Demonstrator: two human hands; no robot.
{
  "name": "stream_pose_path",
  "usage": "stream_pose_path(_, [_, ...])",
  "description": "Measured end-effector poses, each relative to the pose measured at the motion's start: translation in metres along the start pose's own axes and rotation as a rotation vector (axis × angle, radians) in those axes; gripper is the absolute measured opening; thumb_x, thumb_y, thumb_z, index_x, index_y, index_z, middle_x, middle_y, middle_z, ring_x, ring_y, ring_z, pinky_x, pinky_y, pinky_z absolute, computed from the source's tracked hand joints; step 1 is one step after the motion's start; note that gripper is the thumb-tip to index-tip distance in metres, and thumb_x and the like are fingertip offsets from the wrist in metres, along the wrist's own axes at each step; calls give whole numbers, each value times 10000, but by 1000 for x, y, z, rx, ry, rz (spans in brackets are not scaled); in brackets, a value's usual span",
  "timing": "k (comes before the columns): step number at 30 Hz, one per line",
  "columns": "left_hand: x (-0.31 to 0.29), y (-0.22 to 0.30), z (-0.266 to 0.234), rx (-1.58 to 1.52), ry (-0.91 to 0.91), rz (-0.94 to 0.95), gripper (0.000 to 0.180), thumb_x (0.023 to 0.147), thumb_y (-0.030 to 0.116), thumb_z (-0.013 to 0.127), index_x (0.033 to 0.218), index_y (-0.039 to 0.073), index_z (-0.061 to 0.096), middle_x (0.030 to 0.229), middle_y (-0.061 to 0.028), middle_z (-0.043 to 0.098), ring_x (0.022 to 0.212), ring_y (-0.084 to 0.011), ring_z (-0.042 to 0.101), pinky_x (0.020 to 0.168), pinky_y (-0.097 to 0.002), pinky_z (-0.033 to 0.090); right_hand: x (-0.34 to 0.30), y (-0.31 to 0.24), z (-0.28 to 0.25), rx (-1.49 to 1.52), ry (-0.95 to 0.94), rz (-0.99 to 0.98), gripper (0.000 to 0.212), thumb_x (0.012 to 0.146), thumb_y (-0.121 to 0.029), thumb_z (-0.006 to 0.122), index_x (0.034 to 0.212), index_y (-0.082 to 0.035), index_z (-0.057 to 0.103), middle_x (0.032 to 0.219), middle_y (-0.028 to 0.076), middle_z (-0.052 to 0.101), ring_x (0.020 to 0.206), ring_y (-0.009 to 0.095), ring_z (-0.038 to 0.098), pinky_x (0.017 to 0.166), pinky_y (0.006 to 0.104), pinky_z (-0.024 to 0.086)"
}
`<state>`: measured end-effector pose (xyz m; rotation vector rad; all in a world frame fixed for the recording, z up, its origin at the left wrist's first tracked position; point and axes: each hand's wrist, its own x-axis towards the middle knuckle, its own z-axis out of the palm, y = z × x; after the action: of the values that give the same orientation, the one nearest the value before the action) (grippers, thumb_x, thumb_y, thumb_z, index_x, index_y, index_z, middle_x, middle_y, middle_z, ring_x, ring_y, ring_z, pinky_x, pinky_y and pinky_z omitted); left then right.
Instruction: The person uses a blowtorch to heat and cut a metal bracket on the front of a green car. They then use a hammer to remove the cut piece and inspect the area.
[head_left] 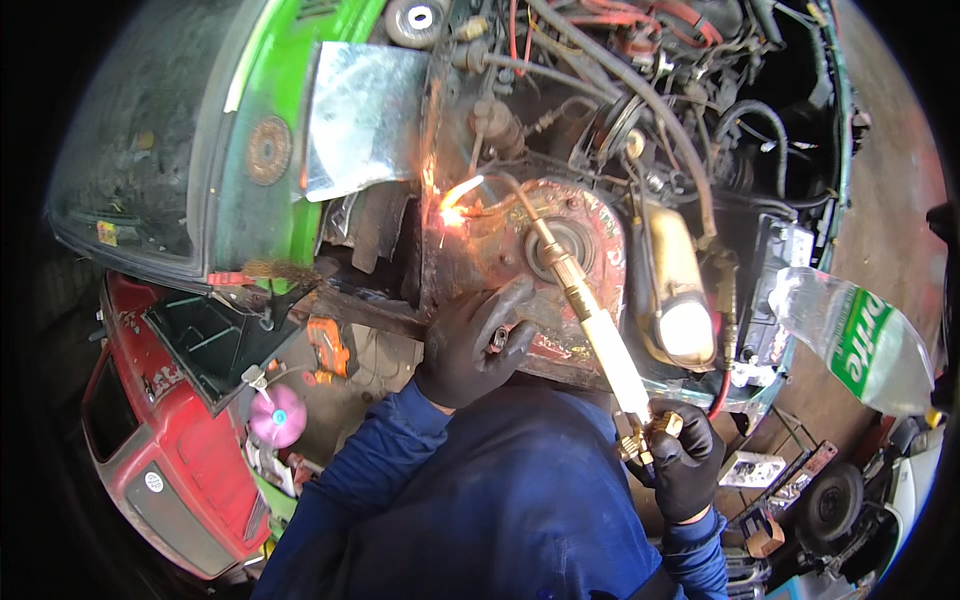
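My right hand (685, 462), in a black glove, grips a brass-fitted gas torch (612, 350) by its valve end. The torch slants up to the left, and its bent tip carries a bright flame (458, 203). The flame meets the rusty, reddish inner panel (480, 250) of an engine bay, where the metal glows orange with sparks. My left hand (475, 342), also gloved in black, is closed around a small metal tube-like piece (499, 338) below the flame. Its fingertips are near or against the panel; contact is unclear. A bare sheet-metal piece (365, 118) lies on the green bodywork beside the glowing spot.
Hoses and wiring (650, 90) fill the far engine bay. A yellowed plastic tank (675, 285) and a battery (785, 270) stand right of the torch. A clear plastic bottle (865, 340) is at the right. A red vehicle (180, 430) and an orange tool (330, 345) are at the left.
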<state>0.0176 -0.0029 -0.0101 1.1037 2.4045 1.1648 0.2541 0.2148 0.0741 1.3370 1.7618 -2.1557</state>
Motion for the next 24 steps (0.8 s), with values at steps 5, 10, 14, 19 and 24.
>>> stream_pose_path(5, [26, 18, -11, -445, 130, -241, 349, 1142, 193, 628, 1399, -41, 663, 1198, -129, 788, 979, -156, 748, 874, -335, 607, -28, -11, -3, 51, 86, -228, 615, 1006, -467, 829, 1320, 39, 677, 1053, 107, 778, 813, 133, 719, 698, 276, 556])
stream_pose_path(10, [93, 72, -43, -1345, 141, -257, 504, 1172, 392, 561, 1450, -25, 608, 1281, -167, 739, 1088, -253, 742, 996, -422, 621, -66, -12, 10, 66, 135, -434, 573, 1013, -382, 812, 1356, 50, 657, 1073, 90, 766, 831, 127, 712, 703, 266, 563])
stream_pose_path(14, [108, 129, -65, -1850, 102, -204, 480, 1156, 492, 554, 1405, 94, 655, 1232, -122, 772, 1035, -293, 763, 973, -510, 641, -92, 0, 18, 194, 26, -445, 489, 1015, -282, 791, 1362, 38, 663, 1073, 79, 766, 754, 74, 640, 668, 254, 533])
stream_pose_path(19, [82, 183, -87, -1986, 134, -185, 430, 1117, 544, 609, 1108, 124, 700, 930, -42, 700, 812, -219, 680, 815, -431, 602, -101, 14, 31, 103, -35, -495, 519, 1019, -275, 796, 1384, 57, 636, 1104, 113, 789, 994, 168, 744, 917, 346, 605])
stream_pose_path(24, [53, 199, -116, -1929, 190, -108, 413, 1128, 558, 569, 1094, 156, 656, 864, -7, 609, 725, -189, 596, 686, -400, 514, -106, 20, 47, -26, -41, -671, 691, 1008, -511, 797, 1343, 75, 648, 1094, 131, 794, 985, 186, 757, 893, 350, 615])
